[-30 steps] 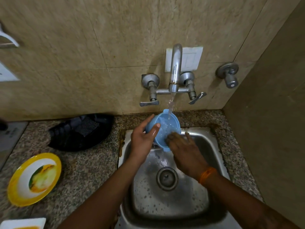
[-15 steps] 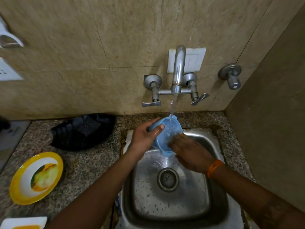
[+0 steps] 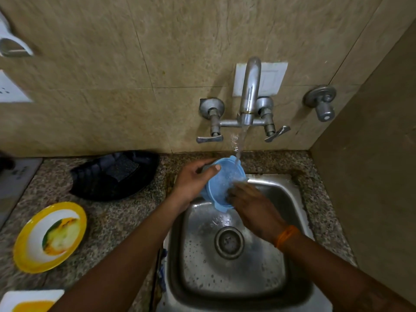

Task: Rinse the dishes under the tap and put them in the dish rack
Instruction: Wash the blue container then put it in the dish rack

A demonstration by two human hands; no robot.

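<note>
A small blue bowl point(image 3: 225, 183) is held tilted over the back left corner of the steel sink point(image 3: 292, 221), directly under the running tap point(image 3: 249, 91); the stream strikes its upper rim and runs down the inside. The bowl is light blue plastic with a flat lip, wet and glistening; no food residue can be made out on it, though the water blurs the surface. The left hand point(image 3: 193, 183) grips the bowl by its left rim, thumb hooked over the edge and fingers behind. The right hand point(image 3: 254, 206) rests on the bowl's lower right side with fingers point(image 3: 238, 190) laid loosely against the inside, apparently rubbing; it is not closed around anything.

Progress, as judged from the scene: the task appears to be at an early or middle stage. This bowl is mid-rinse and not yet racked. A black slatted tray point(image 3: 112, 176) on the table point(image 3: 123, 221) left of the sink is probably the dish rack; it holds only a dark scrub pad. A yellow-rimmed plate point(image 3: 50, 237) sits further left on the table, well apart from the sink, and a white dish point(image 3: 29, 300) shows at the bottom left edge; both appear unwashed.
</note>
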